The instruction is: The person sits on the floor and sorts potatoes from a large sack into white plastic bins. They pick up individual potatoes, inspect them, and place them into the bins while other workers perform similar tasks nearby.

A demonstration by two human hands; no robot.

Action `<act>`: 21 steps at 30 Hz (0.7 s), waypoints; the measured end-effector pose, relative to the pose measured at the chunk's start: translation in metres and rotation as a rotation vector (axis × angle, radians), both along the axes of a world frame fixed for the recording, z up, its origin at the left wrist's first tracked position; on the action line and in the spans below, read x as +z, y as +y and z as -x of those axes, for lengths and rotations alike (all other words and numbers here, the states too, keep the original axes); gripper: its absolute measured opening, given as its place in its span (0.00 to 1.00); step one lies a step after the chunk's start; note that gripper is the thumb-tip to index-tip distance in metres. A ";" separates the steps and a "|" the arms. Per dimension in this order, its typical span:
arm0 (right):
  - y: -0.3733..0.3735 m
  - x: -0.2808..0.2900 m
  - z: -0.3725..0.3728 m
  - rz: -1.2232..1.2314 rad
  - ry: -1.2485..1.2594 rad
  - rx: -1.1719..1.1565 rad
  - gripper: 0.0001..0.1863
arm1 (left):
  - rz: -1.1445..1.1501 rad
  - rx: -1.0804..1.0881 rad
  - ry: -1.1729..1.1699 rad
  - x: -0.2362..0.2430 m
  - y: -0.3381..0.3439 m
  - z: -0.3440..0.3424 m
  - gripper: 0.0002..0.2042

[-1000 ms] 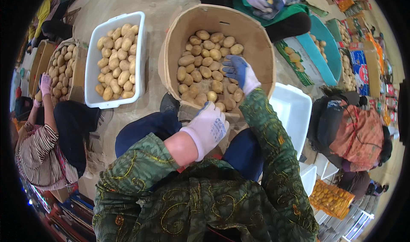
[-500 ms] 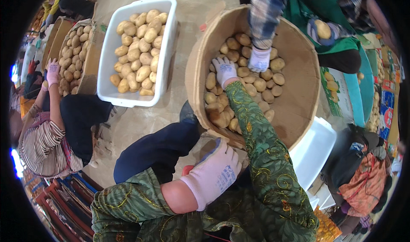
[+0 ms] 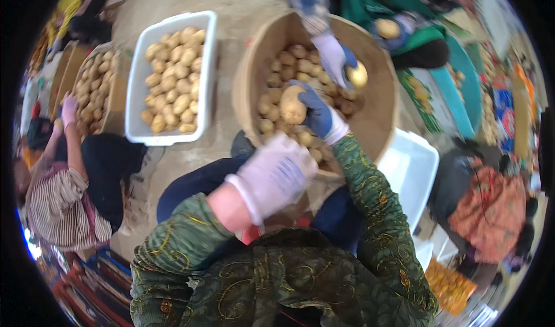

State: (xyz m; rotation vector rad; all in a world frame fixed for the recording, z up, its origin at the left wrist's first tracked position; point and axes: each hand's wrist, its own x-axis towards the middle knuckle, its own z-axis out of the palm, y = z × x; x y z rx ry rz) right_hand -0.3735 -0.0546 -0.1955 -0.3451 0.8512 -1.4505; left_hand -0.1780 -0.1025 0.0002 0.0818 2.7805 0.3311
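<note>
My right hand (image 3: 319, 114), in a white glove with a blue coated palm, is closed round a large potato (image 3: 293, 105) above the round cardboard bin (image 3: 378, 104). More potatoes (image 3: 269, 104) lie in the bin below it. Beside the bin's near edge is my left hand (image 3: 276, 179), gloved, with its back upward; blur and the hand itself hide its fingers. A co-worker's gloved hand (image 3: 332, 58) reaches in from the far side with a pale potato (image 3: 356, 74), and that person's other hand (image 3: 404, 26) has another potato (image 3: 388, 29).
A white tub (image 3: 131, 104) heaped with potatoes stands left of the bin. Another white tub (image 3: 409, 159) sits at the bin's right. A person in a striped top (image 3: 60, 208) works at a box of potatoes (image 3: 92, 90) on the far left. An orange net bag (image 3: 451, 286) lies lower right.
My right hand has come up from the potatoes, turned over, with one in its grasp. My left hand has risen toward the bin. The co-worker's hand has lifted out a potato.
</note>
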 end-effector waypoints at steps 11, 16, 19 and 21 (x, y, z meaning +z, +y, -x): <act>0.101 0.094 -0.095 0.190 -0.321 -0.559 0.20 | -0.250 0.426 0.411 -0.031 0.032 -0.002 0.34; 0.119 0.123 -0.112 0.221 -0.379 -0.640 0.21 | -0.345 0.332 0.634 -0.028 0.030 -0.004 0.29; 0.129 0.130 -0.118 0.178 0.556 -0.754 0.19 | -0.499 0.427 0.664 -0.027 0.026 0.003 0.17; 0.135 0.143 -0.118 0.147 0.654 -0.695 0.20 | -0.731 0.581 0.602 -0.026 0.019 0.003 0.13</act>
